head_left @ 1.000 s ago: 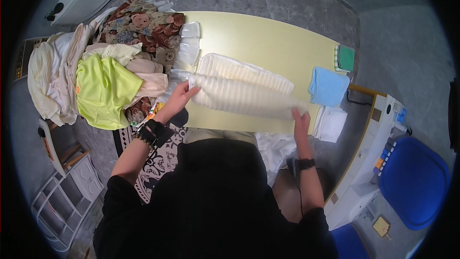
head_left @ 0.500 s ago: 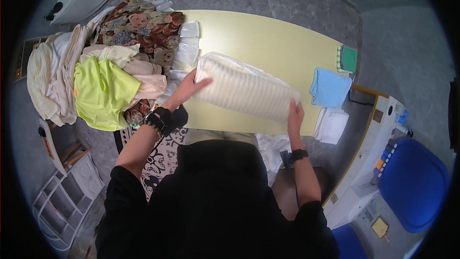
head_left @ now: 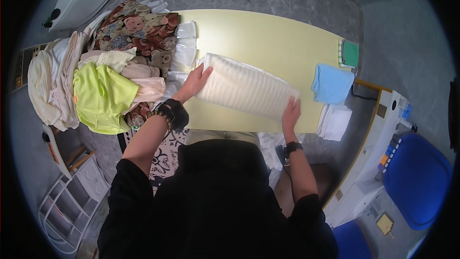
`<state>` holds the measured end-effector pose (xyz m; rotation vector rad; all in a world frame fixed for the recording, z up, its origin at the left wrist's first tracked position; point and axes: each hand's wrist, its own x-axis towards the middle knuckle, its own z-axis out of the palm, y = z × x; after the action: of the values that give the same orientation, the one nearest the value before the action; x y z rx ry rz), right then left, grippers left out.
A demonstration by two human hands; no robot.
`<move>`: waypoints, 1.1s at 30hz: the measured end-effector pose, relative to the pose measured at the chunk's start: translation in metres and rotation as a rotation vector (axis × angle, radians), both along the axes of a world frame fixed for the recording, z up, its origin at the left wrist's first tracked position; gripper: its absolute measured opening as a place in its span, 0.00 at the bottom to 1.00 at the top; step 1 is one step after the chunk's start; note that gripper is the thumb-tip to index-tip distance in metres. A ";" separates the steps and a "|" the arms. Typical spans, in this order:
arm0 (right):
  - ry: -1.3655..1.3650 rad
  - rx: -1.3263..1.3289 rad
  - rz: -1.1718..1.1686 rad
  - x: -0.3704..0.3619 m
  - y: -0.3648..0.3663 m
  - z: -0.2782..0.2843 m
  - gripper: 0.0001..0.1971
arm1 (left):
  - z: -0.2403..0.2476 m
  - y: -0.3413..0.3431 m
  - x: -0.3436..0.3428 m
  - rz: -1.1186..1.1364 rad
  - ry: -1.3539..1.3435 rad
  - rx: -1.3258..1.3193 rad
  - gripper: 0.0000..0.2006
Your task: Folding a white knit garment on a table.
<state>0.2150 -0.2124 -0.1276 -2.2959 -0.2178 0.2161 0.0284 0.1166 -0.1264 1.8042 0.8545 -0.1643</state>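
A cream ribbed cloth [head_left: 249, 89], folded into a long band, slants across the front of the pale yellow table [head_left: 249, 29]. My left hand [head_left: 195, 81] is closed on its left end, thumb on top. My right hand [head_left: 291, 113] grips the lower right end, fingers along the edge. The cloth's kind, towel or garment, is not clear. To the right lie a folded light blue cloth [head_left: 331, 84], a folded white cloth [head_left: 334, 122] below it, and a green cloth with a striped edge [head_left: 350, 54] at the far corner.
Heaped at the left are a bright yellow-green garment [head_left: 103, 98], a bear-patterned brown cloth [head_left: 139, 31] and cream knitwear [head_left: 43, 86]. A white desk [head_left: 362, 163] and a blue chair [head_left: 419, 180] stand at the right. A white rack [head_left: 67, 206] is at the lower left.
The cream cloth has turned slightly and its far layer now lies closer to the near one. Both hands keep their hold, with the right hand shifted slightly left.
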 end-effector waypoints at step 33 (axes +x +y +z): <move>-0.334 -0.402 0.759 -0.002 0.053 -0.019 0.36 | -0.009 -0.039 0.043 -0.435 -0.086 0.888 0.34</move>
<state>0.2130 -0.1599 -0.1470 -2.5257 -1.3244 0.2714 0.0712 0.0781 -0.1351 2.7981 0.4732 0.0313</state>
